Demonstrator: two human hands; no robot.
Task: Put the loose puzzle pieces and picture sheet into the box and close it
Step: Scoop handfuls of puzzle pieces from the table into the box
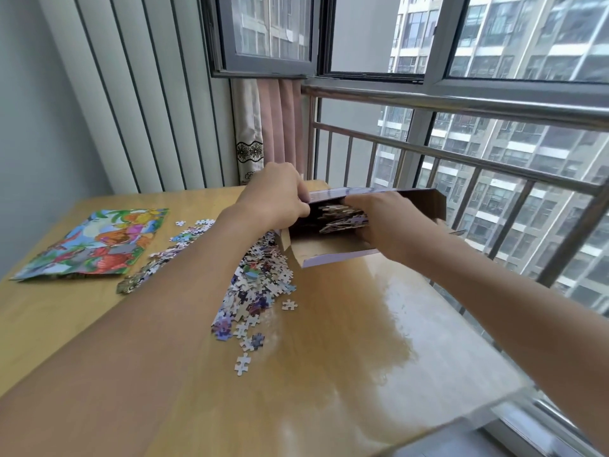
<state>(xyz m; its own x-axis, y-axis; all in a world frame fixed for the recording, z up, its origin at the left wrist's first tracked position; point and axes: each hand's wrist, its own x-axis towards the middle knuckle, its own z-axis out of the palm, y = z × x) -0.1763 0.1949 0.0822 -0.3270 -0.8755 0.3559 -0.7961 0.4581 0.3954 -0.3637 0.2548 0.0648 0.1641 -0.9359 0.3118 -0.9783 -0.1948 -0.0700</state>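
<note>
While the left hand (pixel 275 192) pinches the box's (pixel 333 250) upper flap to hold the mouth open, the right hand (pixel 384 222) sits at that mouth, fingers curled round a clump of pieces half inside. The box lies on its side on the table (pixel 362 324), long axis running away to the right of both hands, mouth facing left. The loose pieces (pixel 257 285) trail just below the left wrist, so I judge that hand the nearer for scooping. The sheet (pixel 95 245) lies flat, well off to the left of it.
</note>
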